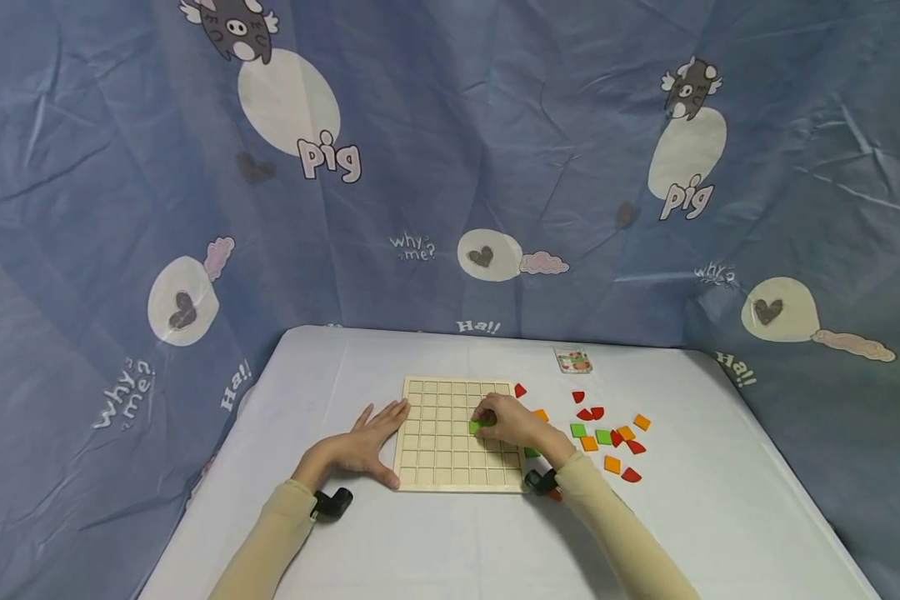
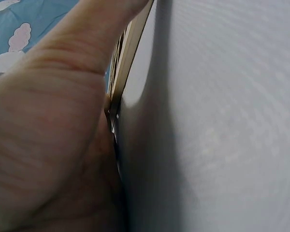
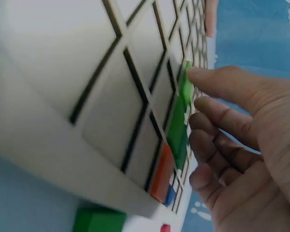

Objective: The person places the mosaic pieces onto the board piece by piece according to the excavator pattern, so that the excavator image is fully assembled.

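Closest to my head view are two cream sleeves, and beyond them the left hand [image 1: 363, 442] lies flat, fingers straight, its thumb pressed along the left edge of the pale wooden grid board [image 1: 435, 458] on the white-covered counter [image 1: 450, 550]; that grip is released, only bracing. From the left wrist view I see just the thumb against the board's thin edge.

My right hand [image 1: 506, 421] sits over the board's right half, fingertips [image 3: 203, 77] curled onto a small green square tile [image 1: 478, 427] that rests in a cell about mid-height. I read this grip as a light pinch on the tile, though the right wrist view is blurred and I cannot tell if the tile is fully seated. An orange tile [image 3: 160, 174] shows in a cell below it.

I judge the tile light, stiff and smooth, likely slippery, so best taken by opposite edges with thumb and forefinger. The board looks rigid and light enough to slide, hence the brace.

Loose red, orange and green tiles [image 1: 607, 437] lie scattered just right of the board, near the right forearm.
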The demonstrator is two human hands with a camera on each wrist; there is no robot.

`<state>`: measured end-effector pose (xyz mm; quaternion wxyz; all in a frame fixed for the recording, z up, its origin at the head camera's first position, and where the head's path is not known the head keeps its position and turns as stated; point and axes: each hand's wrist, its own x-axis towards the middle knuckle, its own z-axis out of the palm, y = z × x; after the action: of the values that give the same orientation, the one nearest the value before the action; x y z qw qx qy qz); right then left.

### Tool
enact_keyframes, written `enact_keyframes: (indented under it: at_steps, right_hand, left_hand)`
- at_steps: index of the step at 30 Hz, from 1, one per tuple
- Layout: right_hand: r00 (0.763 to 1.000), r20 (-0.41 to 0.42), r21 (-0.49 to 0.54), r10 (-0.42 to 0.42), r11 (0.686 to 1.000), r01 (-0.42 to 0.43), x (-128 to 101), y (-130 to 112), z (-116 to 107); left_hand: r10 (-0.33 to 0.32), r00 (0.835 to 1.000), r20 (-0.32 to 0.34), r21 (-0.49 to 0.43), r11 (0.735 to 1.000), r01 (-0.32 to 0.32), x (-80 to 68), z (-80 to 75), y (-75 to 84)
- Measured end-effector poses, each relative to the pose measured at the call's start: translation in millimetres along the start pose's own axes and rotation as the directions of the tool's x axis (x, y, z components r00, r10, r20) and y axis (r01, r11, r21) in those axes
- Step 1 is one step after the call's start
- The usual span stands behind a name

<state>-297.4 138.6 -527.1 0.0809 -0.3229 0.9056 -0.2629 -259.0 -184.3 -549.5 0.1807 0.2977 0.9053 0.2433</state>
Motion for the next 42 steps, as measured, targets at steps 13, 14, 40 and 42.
enact_keyframes:
  at_steps: [13, 14, 40, 42]
  right_hand:
    - [0.998, -0.032, 0.069, 0.050, 0.996, -0.048, -44.1, 12.5, -37.9]
    - [0.998, -0.030, 0.061, 0.049, 0.997, -0.047, -48.2, 14.6, -38.8]
    - [0.991, 0.006, -0.057, 0.134, 0.989, -0.133, -84.8, 34.9, -18.4]
    - [0.990, 0.003, -0.060, 0.143, 0.988, -0.143, -84.1, 34.7, -18.4]
  left_hand:
    - [-0.010, 1.000, -0.009, -0.022, 1.000, 0.010, -1.6, 0.1, -0.2]
    - [-0.010, 1.000, -0.010, -0.023, 1.000, 0.009, -1.8, -0.1, -0.1]
    - [0.001, 1.000, -0.003, -0.017, 1.000, -0.001, -0.8, 1.8, -2.4]
    - [0.000, 1.000, -0.006, -0.019, 1.000, 0.000, -1.1, 1.4, -1.9]
